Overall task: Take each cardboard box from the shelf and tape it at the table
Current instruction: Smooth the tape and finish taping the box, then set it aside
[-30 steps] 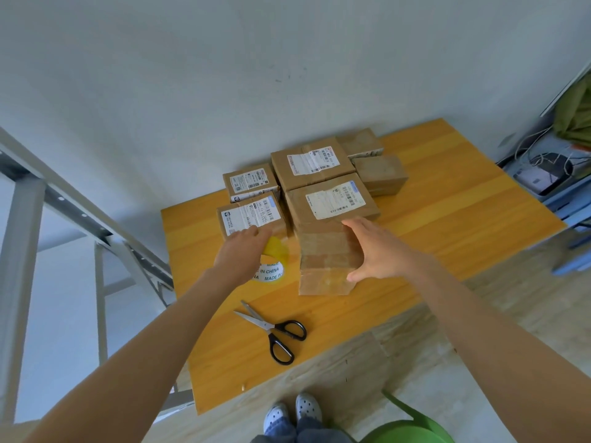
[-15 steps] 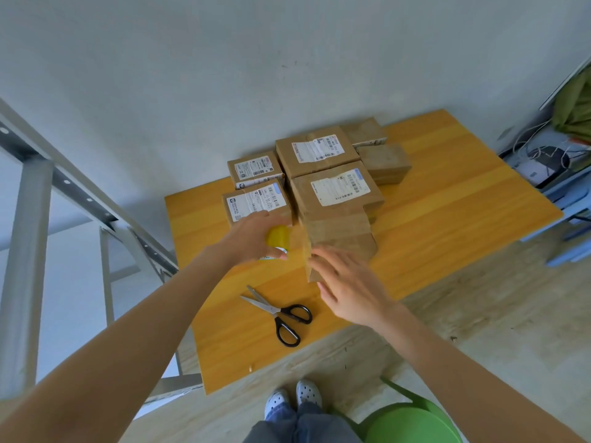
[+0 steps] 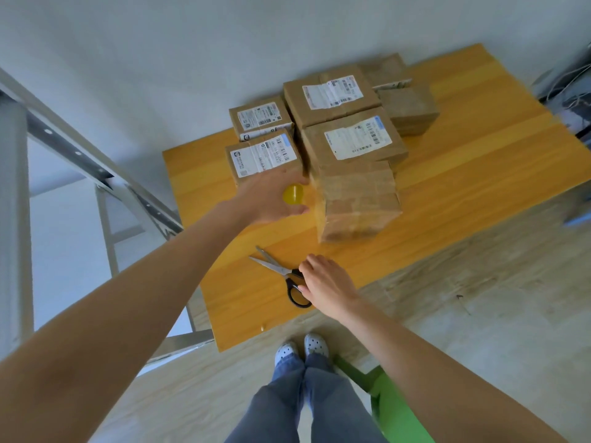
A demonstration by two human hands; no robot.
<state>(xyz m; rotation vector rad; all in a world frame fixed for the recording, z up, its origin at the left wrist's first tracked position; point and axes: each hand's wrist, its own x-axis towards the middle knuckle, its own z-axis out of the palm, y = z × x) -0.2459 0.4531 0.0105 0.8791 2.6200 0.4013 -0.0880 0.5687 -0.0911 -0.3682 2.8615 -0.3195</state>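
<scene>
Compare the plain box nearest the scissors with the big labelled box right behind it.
The plain box shows no shipping label, only tape bands across brown faces; the labelled box carries a white barcode label on top. The plain box sits nearer the front edge of the table, beside the yellow tape roll in the left hand; the labelled box lies behind it. Both are closed brown cardboard.

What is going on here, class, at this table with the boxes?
A person stands at the table in the middle of taping. The left hand grips the tape roll right beside the nearest box. The right hand is on the handles of the scissors; whether it grips them yet is unclear. The other boxes sit grouped behind.
</scene>
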